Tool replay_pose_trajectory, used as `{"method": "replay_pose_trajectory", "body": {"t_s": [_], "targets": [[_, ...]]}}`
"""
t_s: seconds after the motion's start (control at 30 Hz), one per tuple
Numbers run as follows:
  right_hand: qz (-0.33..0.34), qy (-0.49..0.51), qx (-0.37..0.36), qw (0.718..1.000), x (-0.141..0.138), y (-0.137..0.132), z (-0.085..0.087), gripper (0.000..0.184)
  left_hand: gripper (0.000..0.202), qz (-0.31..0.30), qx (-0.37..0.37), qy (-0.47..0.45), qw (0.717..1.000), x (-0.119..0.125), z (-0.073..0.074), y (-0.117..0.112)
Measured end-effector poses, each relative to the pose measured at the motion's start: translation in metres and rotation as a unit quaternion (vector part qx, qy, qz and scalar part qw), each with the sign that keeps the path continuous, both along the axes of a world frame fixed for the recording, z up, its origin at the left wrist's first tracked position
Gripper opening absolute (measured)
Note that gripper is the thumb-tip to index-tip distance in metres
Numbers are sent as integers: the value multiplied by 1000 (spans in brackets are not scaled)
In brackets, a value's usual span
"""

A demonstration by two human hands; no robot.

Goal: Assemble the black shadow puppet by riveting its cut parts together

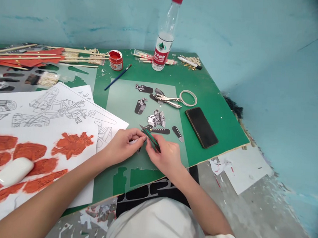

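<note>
Near the front of the table, my left hand (126,144) is closed in a pinch on a small black-and-white cutout piece (138,150), mostly hidden by the fingers. My right hand (166,153) is wrapped round a slim, dark green pointed tool (151,138); whether it is scissors or a knife is hard to make out. Its tip points up and left, just above my left fingertips. Just beyond lies a printed cutout figure head (157,119). Other black cutout pieces (140,106) lie about on a translucent sheet (119,106). Metal hole-punch pliers (167,100) rest behind them.
A phone (201,127) and a tape roll (188,98) lie to the right. Behind stand a water bottle (162,48) and red paint jar (116,61), with a paintbrush (117,77). Drawn papers (47,106), a white oval object (14,172) and sticks (31,57) occupy the left.
</note>
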State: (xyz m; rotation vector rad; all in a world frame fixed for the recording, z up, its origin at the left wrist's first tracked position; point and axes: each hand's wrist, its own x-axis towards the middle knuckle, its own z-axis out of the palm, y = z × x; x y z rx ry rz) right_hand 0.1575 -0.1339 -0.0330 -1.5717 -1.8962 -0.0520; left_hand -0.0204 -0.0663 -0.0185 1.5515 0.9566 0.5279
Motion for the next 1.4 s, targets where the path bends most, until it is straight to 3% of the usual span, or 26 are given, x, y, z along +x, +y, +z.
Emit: {"method": "replay_pose_trajectory", "body": {"t_s": [0.13, 0.27, 0.33, 0.4, 0.57, 0.73, 1.4], "targets": [[0, 91, -72, 993, -1, 0, 7, 17, 23, -3, 28, 11, 1000, 0, 1, 0], [-29, 274, -184, 943, 7, -1, 31, 17, 25, -7, 24, 19, 1000, 0, 4, -1], [-52, 337, -200, 919, 12, -4, 41, 22, 27, -4, 12, 15, 1000, 0, 5, -1], [-69, 354, -189, 913, 15, -6, 45, 24, 28, -1, -3, 12, 1000, 0, 6, -1], [-43, 250, -158, 954, 2, -10, 25, 20, 29, -4, -11, 4, 1000, -1, 7, -1], [-53, 128, -79, 987, -10, -9, 5, 25, 29, -6, -1, -2, 1000, 0, 8, -1], [-68, 34, -28, 997, -12, -7, 3, 22, 24, -6, 16, -3, 1000, 1, 2, -2]]}}
